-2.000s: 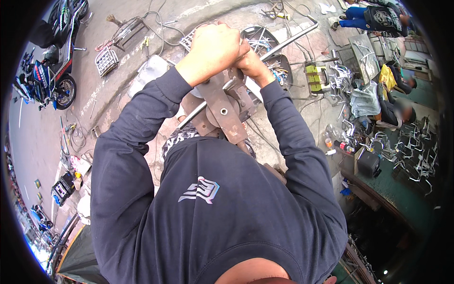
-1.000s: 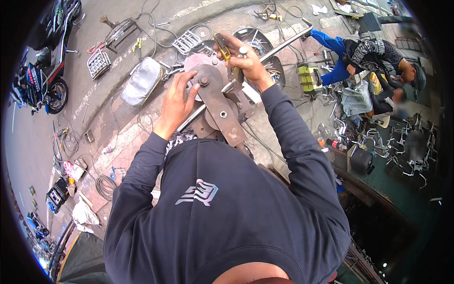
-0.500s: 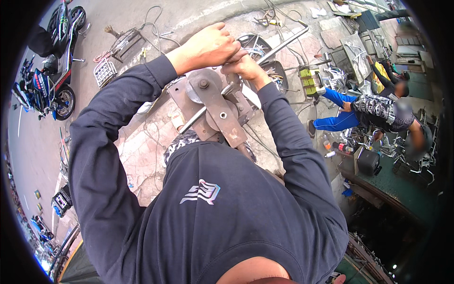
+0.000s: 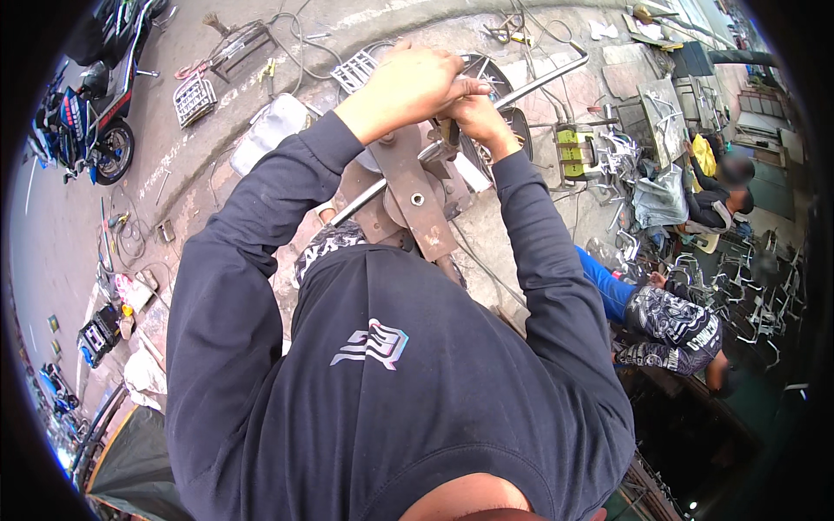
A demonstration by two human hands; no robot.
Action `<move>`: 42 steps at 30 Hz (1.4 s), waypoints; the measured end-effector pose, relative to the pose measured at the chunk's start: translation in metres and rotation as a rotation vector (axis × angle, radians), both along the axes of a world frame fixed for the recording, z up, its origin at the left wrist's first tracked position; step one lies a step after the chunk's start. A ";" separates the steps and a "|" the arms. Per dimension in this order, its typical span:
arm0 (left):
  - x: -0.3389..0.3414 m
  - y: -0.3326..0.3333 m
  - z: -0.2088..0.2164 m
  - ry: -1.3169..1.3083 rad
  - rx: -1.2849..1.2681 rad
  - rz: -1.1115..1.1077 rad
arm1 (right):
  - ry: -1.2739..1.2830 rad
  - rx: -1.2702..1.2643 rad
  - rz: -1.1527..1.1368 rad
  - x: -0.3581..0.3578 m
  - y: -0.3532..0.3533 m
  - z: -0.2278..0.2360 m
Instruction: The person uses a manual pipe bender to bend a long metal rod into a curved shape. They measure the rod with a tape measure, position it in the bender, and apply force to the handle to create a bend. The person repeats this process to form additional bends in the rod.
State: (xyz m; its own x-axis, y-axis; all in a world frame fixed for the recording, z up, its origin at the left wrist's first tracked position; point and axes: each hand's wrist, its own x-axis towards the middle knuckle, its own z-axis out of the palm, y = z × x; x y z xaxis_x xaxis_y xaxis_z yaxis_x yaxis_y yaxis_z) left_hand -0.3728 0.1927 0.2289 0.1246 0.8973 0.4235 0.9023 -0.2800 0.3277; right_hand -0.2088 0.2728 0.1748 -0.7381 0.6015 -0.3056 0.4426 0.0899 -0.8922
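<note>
Both my hands are at the far end of a steel pipe bender (image 4: 427,227), which stands just beyond my body. My left hand (image 4: 408,87) is closed, its thumb laid over my right hand. Beside it, my right hand (image 4: 480,120) is closed low against a rusty upright part. What either set of fingers grips is hidden. A shiny metal tube (image 4: 358,205) shows at the bender's left side. Past my right hand, a tube (image 4: 547,76) with a bent tip slants out to the far right. A flat steel arm (image 4: 413,193) with a bolt hole crosses the bender's top.
A grey cover (image 4: 271,132) lies left of the bender, with a motorcycle (image 4: 91,130) farther left. Cables trail over the ground. At right are a green-yellow machine (image 4: 573,154), piled metal tube frames (image 4: 764,295), a person in blue trousers (image 4: 608,282) and another person (image 4: 708,195).
My hands have shifted slightly right and nearer, and my left thumb now crosses over my right hand. The grey cover has come into fuller view. The person in blue trousers has moved nearer and bent away.
</note>
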 end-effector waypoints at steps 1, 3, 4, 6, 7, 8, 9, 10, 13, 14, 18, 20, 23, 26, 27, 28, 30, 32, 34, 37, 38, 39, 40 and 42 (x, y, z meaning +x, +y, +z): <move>-0.013 -0.003 -0.010 -0.046 -0.100 0.068 | 0.230 -0.050 -0.006 0.002 -0.002 0.001; -0.038 -0.017 -0.038 -0.099 0.091 0.366 | 0.537 -0.110 -0.003 0.002 -0.007 0.004; -0.045 -0.019 -0.055 -0.247 -0.014 0.372 | 0.542 -0.152 -0.038 0.003 -0.008 0.005; -0.051 -0.018 -0.088 -0.579 -0.255 0.443 | 0.590 -0.063 -0.008 0.002 -0.009 0.008; -0.046 -0.012 -0.101 -0.788 -0.299 0.383 | 0.548 0.002 0.018 0.001 -0.009 0.008; -0.041 -0.006 -0.110 -1.029 -0.481 0.368 | 0.534 0.068 0.030 -0.002 -0.009 0.008; -0.035 -0.002 -0.116 -1.372 -0.481 0.187 | 0.527 0.143 0.046 -0.005 -0.009 0.007; -0.028 0.002 -0.118 -1.559 -0.410 0.072 | 0.491 0.245 0.059 -0.007 -0.008 0.005; -0.007 0.000 -0.112 -1.201 -0.266 0.248 | 0.479 0.199 -0.104 -0.010 -0.008 -0.003; -0.002 -0.004 -0.108 -1.166 -0.274 0.288 | 0.460 0.221 -0.108 -0.008 -0.008 -0.005; -0.001 -0.015 -0.093 -0.777 -0.082 0.312 | 0.464 -0.273 -0.097 0.003 -0.007 -0.004; -0.006 -0.015 -0.092 -0.589 0.022 0.281 | 0.429 -0.325 -0.034 0.005 -0.005 -0.001; -0.015 -0.014 -0.091 -0.498 -0.037 0.253 | 0.482 -0.417 0.022 0.001 -0.001 0.002; -0.021 -0.022 -0.082 -0.549 -0.083 0.198 | 0.426 -0.340 0.017 -0.005 -0.001 -0.002; -0.023 -0.025 -0.075 -0.580 -0.096 0.181 | 0.469 -0.342 0.005 -0.006 -0.002 -0.005; -0.024 -0.029 -0.067 -0.551 -0.022 0.190 | 0.488 -0.319 0.017 -0.006 -0.003 -0.008; -0.021 -0.034 -0.046 -0.485 0.080 0.190 | 0.511 -0.254 -0.006 -0.005 -0.004 -0.014; -0.022 -0.030 -0.023 -0.261 0.156 -0.032 | 0.473 -0.117 -0.014 0.001 -0.003 -0.018; -0.019 -0.019 -0.004 -0.175 0.012 -0.342 | 0.445 0.012 0.028 0.009 0.000 -0.020; -0.016 0.015 0.013 0.138 0.124 -0.548 | 0.390 0.052 0.042 0.017 0.004 -0.018; -0.018 0.026 0.016 0.202 0.132 -0.624 | 0.328 0.032 0.080 0.019 0.005 -0.017; -0.017 0.035 0.017 0.211 0.217 -0.711 | 0.330 -0.015 0.082 0.020 0.004 -0.017; -0.018 0.042 0.018 0.285 0.200 -0.737 | 0.317 -0.054 0.098 0.021 0.004 -0.016; -0.018 0.050 0.018 0.413 0.177 -0.781 | 0.373 -0.104 0.049 0.022 -0.002 -0.016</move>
